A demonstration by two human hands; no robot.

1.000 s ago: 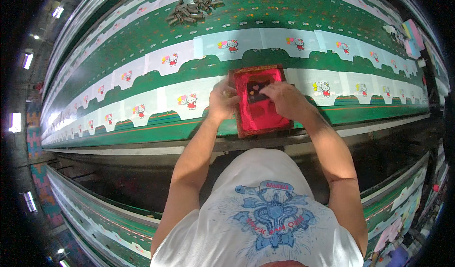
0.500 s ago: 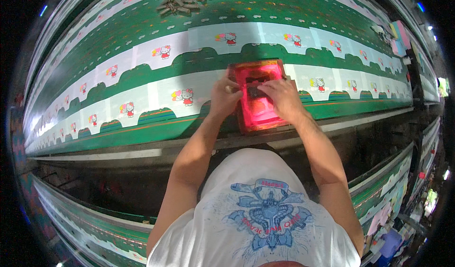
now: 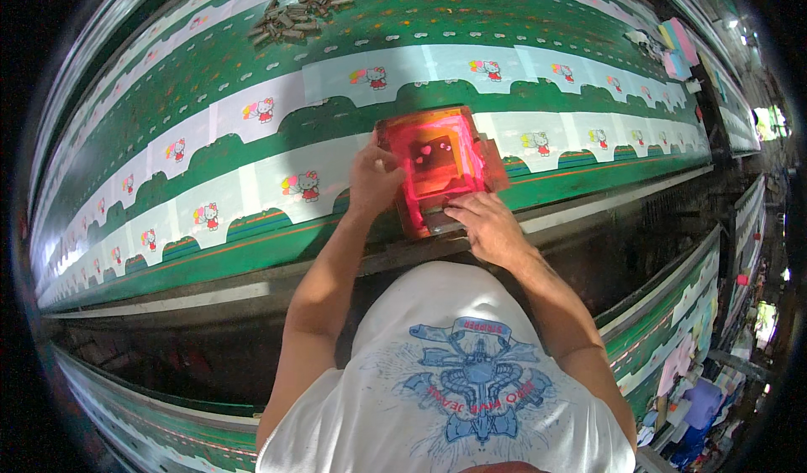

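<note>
A screen printing frame [image 3: 465, 118] with red ink smeared over its mesh lies on the green table, tilted slightly. My left hand [image 3: 376, 176] is closed at the frame's left side, fingers curled on its edge. At the near end of the frame, my right hand [image 3: 487, 226] grips a dark squeegee [image 3: 435, 218], which is partly covered by the fingers. Small heart shapes and a dark patch show through the window of the mesh. Beside the frame lie white cut fabric pieces [image 3: 256, 186], each carrying a small cartoon cat with balloons.
A long green printing table [image 3: 395, 19] holds rows of these white pieces. Small grey cylinders [image 3: 294, 19] are heaped at the far side. Coloured blocks [image 3: 677, 49] stand at the far right. A pale rail [image 3: 168, 296] runs along the near edge, and another table [image 3: 168, 427] lies behind me.
My right hand has drawn the squeegee from the middle of the frame to its near end, uncovering the mesh window. My left hand stays at the frame's left side. The view has shifted slightly.
</note>
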